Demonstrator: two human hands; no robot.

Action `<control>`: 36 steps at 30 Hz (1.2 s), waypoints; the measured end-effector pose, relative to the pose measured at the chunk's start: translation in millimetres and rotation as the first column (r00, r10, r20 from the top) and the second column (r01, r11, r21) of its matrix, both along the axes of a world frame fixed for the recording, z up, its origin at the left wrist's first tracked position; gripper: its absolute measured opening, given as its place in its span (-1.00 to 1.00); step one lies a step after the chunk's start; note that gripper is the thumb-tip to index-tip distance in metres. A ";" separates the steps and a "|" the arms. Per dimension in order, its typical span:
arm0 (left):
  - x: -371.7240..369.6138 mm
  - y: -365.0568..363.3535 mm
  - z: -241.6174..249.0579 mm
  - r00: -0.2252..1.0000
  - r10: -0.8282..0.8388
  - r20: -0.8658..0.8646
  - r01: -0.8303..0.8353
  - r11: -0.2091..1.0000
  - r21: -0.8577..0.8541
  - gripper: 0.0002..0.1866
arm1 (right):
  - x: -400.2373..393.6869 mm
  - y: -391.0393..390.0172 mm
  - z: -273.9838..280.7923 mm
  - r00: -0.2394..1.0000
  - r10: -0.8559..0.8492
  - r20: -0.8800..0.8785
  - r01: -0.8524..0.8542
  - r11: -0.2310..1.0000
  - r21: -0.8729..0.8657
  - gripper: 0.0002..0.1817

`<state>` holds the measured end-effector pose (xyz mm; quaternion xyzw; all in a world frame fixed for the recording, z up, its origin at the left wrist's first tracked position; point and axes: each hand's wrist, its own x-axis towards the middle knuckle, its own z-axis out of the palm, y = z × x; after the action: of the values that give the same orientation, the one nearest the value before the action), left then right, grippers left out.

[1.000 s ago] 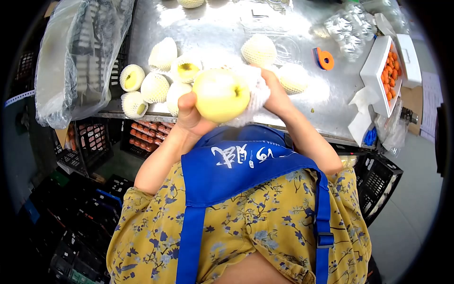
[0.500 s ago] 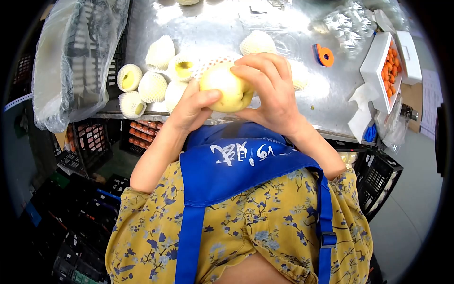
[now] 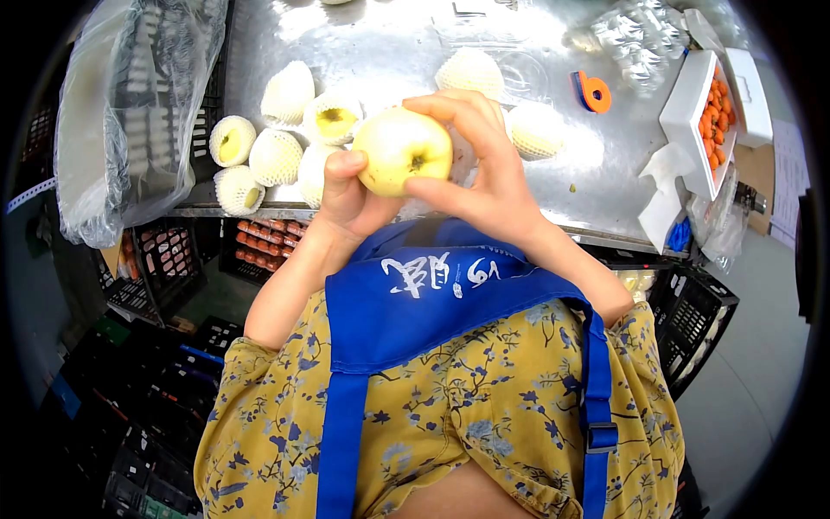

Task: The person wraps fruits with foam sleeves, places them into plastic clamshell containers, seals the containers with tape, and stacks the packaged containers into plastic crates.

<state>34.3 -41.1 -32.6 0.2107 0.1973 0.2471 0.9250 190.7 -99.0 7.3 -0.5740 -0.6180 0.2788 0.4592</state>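
Note:
A bare yellow-green fruit is held up above the near edge of the metal table. My left hand supports it from the left, thumb on its side. On its right, my right hand grips it with fingers over the top and thumb low, beside the brown-marked hollow that faces me. Several fruits in white foam nets lie left of my hands. Another netted fruit sits just beyond them, and one more is close to the right of my right hand.
An orange tape dispenser lies right of centre. Farther right stands a white foam box of small orange-red produce, with crumpled clear plastic behind. A plastic-covered crate stands at the left. Black crates are below the table.
The fruit has turned so its marked hollow faces me, and has moved slightly left. The red-and-white netting seen behind it is no longer visible. My right hand has shifted left, its thumb now on the fruit.

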 end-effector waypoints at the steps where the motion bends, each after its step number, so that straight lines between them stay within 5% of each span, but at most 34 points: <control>1: 0.1 0.3 -0.4 1.000 0.002 0.015 -0.002 1.000 -0.003 -0.18 | 0.8 0.5 -1.7 1.000 0.010 -0.026 -0.010 1.000 -0.002 -0.43; 17: 1.1 -0.3 -12.6 0.998 0.065 0.009 -0.062 0.979 -0.194 -0.33 | 7.3 6.4 -7.5 0.992 0.003 -0.127 -0.032 0.972 -0.232 -0.52; 21: 1.2 -0.6 -5.2 0.987 0.033 -0.158 -0.032 0.999 0.006 -0.37 | 15.1 7.9 -11.3 0.978 0.050 -0.203 -0.107 0.953 -0.282 -0.52; 24: 1.1 4.9 13.6 0.931 0.084 -0.354 0.008 0.968 0.251 -0.45 | 27.9 3.5 -29.5 0.880 0.097 -0.465 -0.212 0.957 -0.201 -0.54; 27: 5.8 11.5 26.4 0.826 0.354 -0.438 0.154 0.607 0.780 -0.37 | 34.6 -10.7 -40.4 0.757 -0.136 -0.639 -0.174 0.900 -0.399 -0.51; 28: 6.8 11.2 22.0 0.784 0.451 -0.427 0.177 0.497 0.850 -0.30 | 36.2 -13.5 -39.9 0.609 -0.190 -0.770 -0.298 0.845 -0.444 -0.44; 32: 22.7 2.9 37.3 0.737 0.567 -0.368 0.372 0.116 0.921 -0.23 | 8.5 -16.1 -30.3 0.405 -0.262 -0.876 -0.277 0.878 -0.391 -0.31; 35: 21.1 4.3 34.2 0.899 0.309 -0.312 0.031 0.664 0.747 -0.34 | 24.5 -16.3 -43.9 -0.001 -0.267 -0.964 -0.491 0.840 -0.232 -0.25; 36: 17.7 5.4 32.3 0.919 0.294 -0.264 -0.035 0.727 0.686 -0.45 | 27.0 -16.7 -49.1 -0.101 -0.279 -0.955 -0.524 0.831 -0.187 -0.17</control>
<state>52.0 -35.7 -0.3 0.5503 0.2772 0.3416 0.7097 217.8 -115.7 -41.8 -0.2100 -0.0222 0.8073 0.5510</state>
